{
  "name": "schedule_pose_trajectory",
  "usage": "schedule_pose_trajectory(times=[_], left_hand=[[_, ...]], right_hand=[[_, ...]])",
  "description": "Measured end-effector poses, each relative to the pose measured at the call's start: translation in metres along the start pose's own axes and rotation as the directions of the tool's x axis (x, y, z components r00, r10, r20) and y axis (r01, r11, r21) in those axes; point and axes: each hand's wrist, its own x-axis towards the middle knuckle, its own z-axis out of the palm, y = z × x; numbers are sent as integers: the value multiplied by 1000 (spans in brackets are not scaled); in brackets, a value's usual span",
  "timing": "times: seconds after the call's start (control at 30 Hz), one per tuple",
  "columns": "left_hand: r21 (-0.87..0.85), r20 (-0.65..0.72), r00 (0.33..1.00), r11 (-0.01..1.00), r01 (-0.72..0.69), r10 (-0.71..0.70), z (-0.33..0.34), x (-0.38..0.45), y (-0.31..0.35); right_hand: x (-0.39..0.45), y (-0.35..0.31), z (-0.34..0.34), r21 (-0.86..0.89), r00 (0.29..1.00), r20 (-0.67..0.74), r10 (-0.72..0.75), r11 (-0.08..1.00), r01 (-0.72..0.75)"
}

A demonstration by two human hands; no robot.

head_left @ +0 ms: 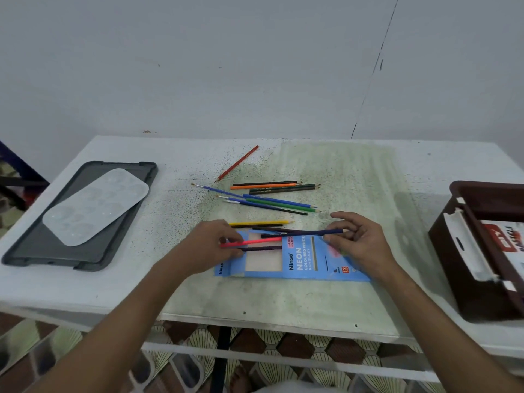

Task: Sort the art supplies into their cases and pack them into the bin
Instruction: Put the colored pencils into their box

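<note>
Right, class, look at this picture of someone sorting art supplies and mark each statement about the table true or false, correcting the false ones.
1. The right hand holds a dark blue pencil by its end. True.
2. The blue pencil box stands upright. False: it lies flat on the table.
3. A clear paint palette lies on a dark grey tray at the left. True.
4. The red pencil lies inside the brown bin. False: it lies loose on the table, toward the far edge.
5. The left hand is empty. False: its fingers grip a pink pencil over the box.
</note>
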Motion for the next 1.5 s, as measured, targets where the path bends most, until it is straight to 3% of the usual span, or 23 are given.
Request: schedule_pose_trajectory(times=[0.23,0.57,0.9,1.07,1.27,1.4,1.5], left_hand=[[34,-22,996,996,-87,88,19,17,20],[-41,-199,980,999,-18,9,23,11,7],[18,-183,981,998,60,-56,27,25,14],[5,-240,967,996,-89,88,16,26,37],[113,-22,959,954,-278,282,19,48,85],[36,-47,961,961,-273,274,16,55,92],[-228,-115,977,952,-202,180,10,51,91]], right_hand=[[0,0,0,6,1000,-1,-3,1000,3],[-1,-2,0,6,1000,-13,4,1000,-4],[-2,-16,-2,109,998,-48,37,994,-31],[-4,-27,-5,82,999,-45,-3,997,6],[-2,-49,6,55,997,52,-59,997,57],[1,-63,12,86,994,42,-98,992,94],[1,-69,18,138,991,42,-123,983,117]])
